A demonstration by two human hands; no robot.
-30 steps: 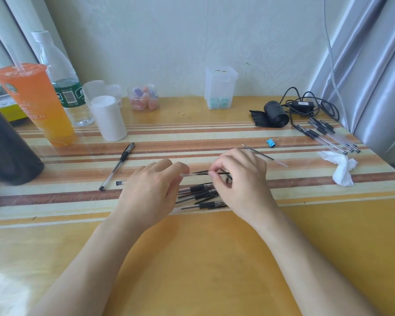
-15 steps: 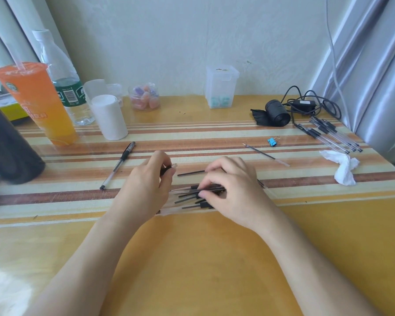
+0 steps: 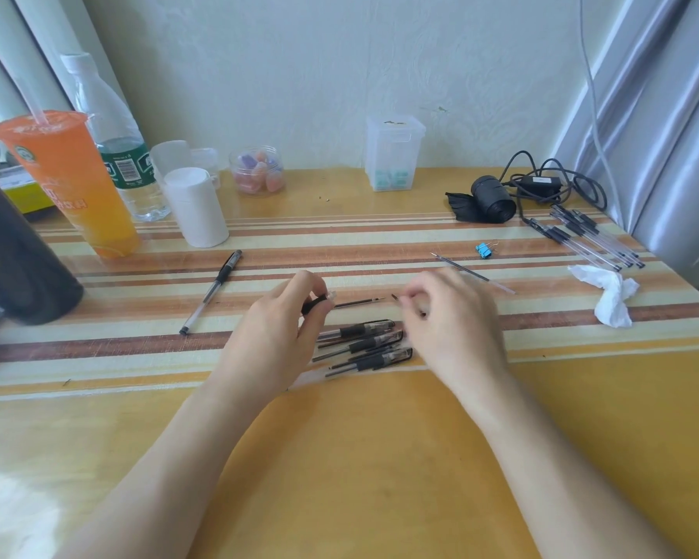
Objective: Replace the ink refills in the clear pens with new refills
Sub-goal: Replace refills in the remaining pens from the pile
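Observation:
My left hand grips a clear pen by its black grip. A thin black refill sticks out of that pen toward the right. My right hand is blurred, just right of the refill's tip, and pinches a small dark pen tip piece between its fingertips. Below both hands lies a pile of clear pens with black grips. A loose refill lies behind my right hand. One whole pen lies to the left.
Several clear pens lie at the far right by a crumpled tissue, a blue binder clip and a black roll with cables. An orange drink cup, water bottle, white cylinder and dark container stand at left.
My right hand lifted off the pen pile and moved up and right, now level with the refill's tip. My left hand stayed holding the pen, its refill exposed.

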